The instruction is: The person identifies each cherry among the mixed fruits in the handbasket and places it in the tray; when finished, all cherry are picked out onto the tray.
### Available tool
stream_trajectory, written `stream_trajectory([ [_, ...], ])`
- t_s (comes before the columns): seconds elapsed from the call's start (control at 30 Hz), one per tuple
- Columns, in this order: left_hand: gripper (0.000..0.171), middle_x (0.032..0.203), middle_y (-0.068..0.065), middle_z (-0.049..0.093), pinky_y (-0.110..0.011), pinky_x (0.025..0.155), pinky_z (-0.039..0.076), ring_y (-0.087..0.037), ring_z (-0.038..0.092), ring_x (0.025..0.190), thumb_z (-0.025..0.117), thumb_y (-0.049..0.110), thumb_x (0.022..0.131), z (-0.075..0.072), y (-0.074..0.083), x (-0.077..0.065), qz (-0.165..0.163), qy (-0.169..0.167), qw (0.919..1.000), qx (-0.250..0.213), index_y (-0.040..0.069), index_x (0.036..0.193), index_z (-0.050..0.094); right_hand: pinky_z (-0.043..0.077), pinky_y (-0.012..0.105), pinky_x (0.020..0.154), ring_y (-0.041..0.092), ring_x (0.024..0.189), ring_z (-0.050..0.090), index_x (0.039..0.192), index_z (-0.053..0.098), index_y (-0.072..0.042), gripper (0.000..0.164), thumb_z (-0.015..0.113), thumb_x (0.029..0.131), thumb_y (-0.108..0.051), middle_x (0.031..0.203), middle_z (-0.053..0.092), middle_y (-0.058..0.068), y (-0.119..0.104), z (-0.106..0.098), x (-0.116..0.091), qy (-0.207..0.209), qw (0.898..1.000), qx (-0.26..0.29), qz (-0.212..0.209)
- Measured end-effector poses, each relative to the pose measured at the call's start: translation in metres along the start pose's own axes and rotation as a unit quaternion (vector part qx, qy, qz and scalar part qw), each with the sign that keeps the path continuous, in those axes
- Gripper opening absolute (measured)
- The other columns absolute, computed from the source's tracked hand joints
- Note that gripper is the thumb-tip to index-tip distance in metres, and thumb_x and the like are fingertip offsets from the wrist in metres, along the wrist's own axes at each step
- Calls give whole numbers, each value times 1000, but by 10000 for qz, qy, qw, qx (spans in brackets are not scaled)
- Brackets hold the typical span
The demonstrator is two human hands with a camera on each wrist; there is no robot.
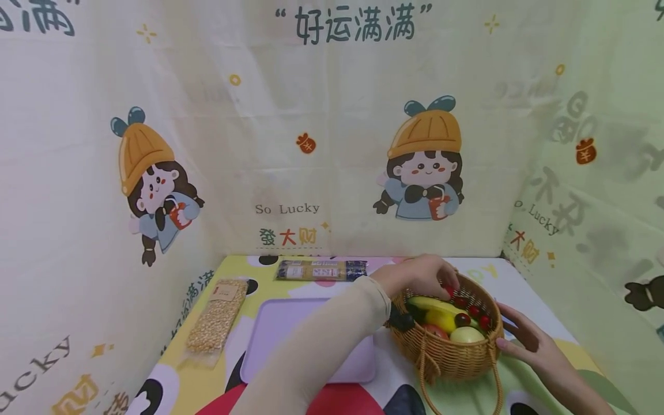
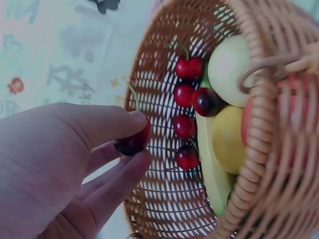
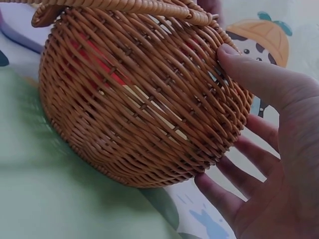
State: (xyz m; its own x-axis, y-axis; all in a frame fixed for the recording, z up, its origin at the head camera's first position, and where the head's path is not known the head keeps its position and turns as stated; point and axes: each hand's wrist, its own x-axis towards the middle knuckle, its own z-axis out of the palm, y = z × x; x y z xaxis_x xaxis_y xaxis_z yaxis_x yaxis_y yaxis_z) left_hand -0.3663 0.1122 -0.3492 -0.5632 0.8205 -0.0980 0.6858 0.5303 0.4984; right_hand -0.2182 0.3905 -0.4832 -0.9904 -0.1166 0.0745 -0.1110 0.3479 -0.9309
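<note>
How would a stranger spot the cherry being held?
Right of the lilac tray stands a round wicker basket. At its far side, the person's left hand pinches a red-and-dark cherry. Unlike the other cherries, which lie inside the basket, this one is held clear of the rest.

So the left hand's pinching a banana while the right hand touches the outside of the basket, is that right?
Not quite: the left hand pinches a cherry, as the left wrist view shows. The right hand does touch the outside of the basket.
</note>
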Motion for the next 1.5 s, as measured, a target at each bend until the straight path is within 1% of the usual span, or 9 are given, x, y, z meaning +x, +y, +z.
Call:
stream_trajectory([
  [0.23, 26, 127, 16, 72, -5, 92, 50, 3, 64, 107, 82, 21, 102, 3, -2, -22, 696, 352, 9968, 196, 23, 128, 80, 59, 22, 94, -30, 126, 43, 178, 23, -15, 71, 58, 116, -19, 152, 38, -40, 7, 0, 1, 60, 9999, -10, 146],
  [0.4, 24, 126, 12, 71, -6, 91, 53, 4, 66, 109, 79, 19, 104, 8, -9, -51, 978, 643, 9926, -317, 20, 128, 79, 60, 21, 92, -30, 125, 43, 178, 24, -14, 70, 58, 116, -16, 150, 39, -43, 11, 2, 1, 116, 9999, -63, 79],
  [0.5, 24, 131, 9, 70, -7, 93, 55, 5, 67, 114, 78, 17, 105, 6, -14, -70, 1018, 851, 9890, -658, 18, 129, 78, 60, 21, 92, -30, 124, 44, 177, 24, -15, 70, 58, 116, -15, 149, 40, -44, 12, 2, 2, 158, 9998, -53, 54],
  [0.67, 25, 131, 5, 73, -14, 95, 60, 1, 70, 114, 78, 12, 104, -3, -29, -94, 1001, 1297, 9764, -1409, 16, 129, 78, 59, 20, 91, -30, 125, 45, 177, 26, -16, 69, 57, 115, -11, 149, 41, -45, 15, 2, 3, 163, 9999, 16, -25],
  [0.8, 26, 131, 5, 75, -19, 96, 62, -2, 71, 113, 79, 11, 103, -12, -49, -110, 845, 1684, 9634, -1907, 16, 129, 78, 59, 20, 91, -29, 126, 45, 177, 26, -16, 69, 57, 115, -10, 150, 42, -44, 16, 1, 3, 131, 9999, 59, -97],
  [1.0, 27, 125, 0, 77, -25, 93, 65, -8, 75, 111, 82, 12, 100, -11, -85, -130, 356, 2043, 9535, -2188, 16, 127, 78, 60, 22, 92, -30, 127, 43, 178, 25, -16, 69, 56, 116, -13, 153, 39, -41, 15, 1, 3, 97, 9999, 19, -119],
  [1.23, 24, 122, 0, 76, -31, 93, 67, -15, 76, 110, 86, 15, 97, 11, -135, -150, -357, 2179, 9517, -2132, 18, 120, 81, 60, 22, 93, -30, 128, 43, 178, 25, -16, 69, 56, 116, -14, 154, 39, -40, 13, 1, 3, 77, 9999, 12, -129],
  [1.33, 22, 120, -1, 77, -31, 89, 67, -16, 78, 109, 87, 14, 95, 25, -157, -152, -484, 2204, 9516, -2088, 18, 117, 82, 60, 22, 92, -31, 128, 43, 178, 24, -16, 69, 56, 116, -14, 154, 38, -41, 14, 1, 2, 79, 9999, 17, -114],
  [1.5, 30, 114, -5, 81, -27, 83, 64, -17, 79, 103, 90, 10, 91, 50, -187, -150, -714, 2253, 9516, -1965, 8, 119, 82, 59, 21, 93, -30, 128, 43, 178, 24, -16, 69, 56, 116, -13, 154, 39, -41, 15, 1, 0, 90, 9998, 54, -157],
])
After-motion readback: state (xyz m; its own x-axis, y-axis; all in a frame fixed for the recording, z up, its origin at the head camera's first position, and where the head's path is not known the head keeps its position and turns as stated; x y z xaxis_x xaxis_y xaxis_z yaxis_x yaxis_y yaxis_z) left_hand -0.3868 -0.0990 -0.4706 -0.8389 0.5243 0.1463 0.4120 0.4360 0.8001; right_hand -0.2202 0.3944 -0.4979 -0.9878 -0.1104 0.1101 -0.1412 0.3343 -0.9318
